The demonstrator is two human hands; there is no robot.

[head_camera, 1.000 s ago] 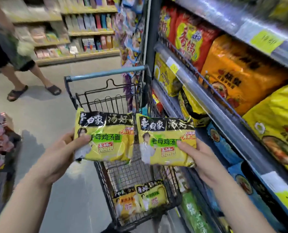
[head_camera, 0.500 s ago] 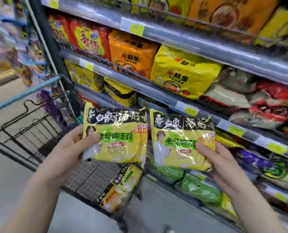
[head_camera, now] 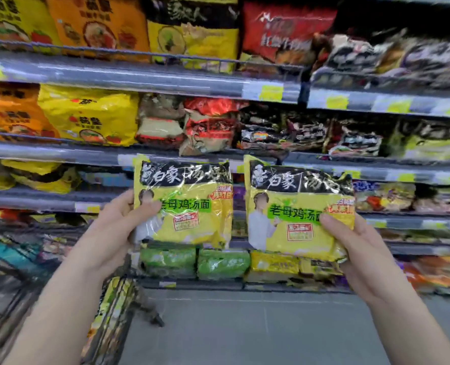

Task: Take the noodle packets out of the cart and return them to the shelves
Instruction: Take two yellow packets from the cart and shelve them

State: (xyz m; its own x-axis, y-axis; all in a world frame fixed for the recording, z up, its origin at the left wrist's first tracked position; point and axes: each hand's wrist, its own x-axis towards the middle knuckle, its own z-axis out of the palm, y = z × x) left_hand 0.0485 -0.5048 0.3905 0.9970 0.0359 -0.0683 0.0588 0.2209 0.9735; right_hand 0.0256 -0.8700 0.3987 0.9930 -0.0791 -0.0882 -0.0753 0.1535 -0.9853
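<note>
Crowded grey metal shelves point(head_camera: 60, 151) fill the upper frame. Your left hand point(head_camera: 113, 233) and right hand point(head_camera: 360, 248) each pinch a yellow plastic noodle packet point(head_camera: 192, 214); the slick film may slip.

Two upright yellow noodle pkts point(head_camera: 183, 204) point(head_camera: 300, 209), side-by-side.

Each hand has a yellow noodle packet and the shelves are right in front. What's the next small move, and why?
Probably lower the right hand and the right packet toward the yellow packs on the low shelf just beneath. They look the closest match, though blur hides their print. The left hand can hold the left packet meanwhile.
</note>
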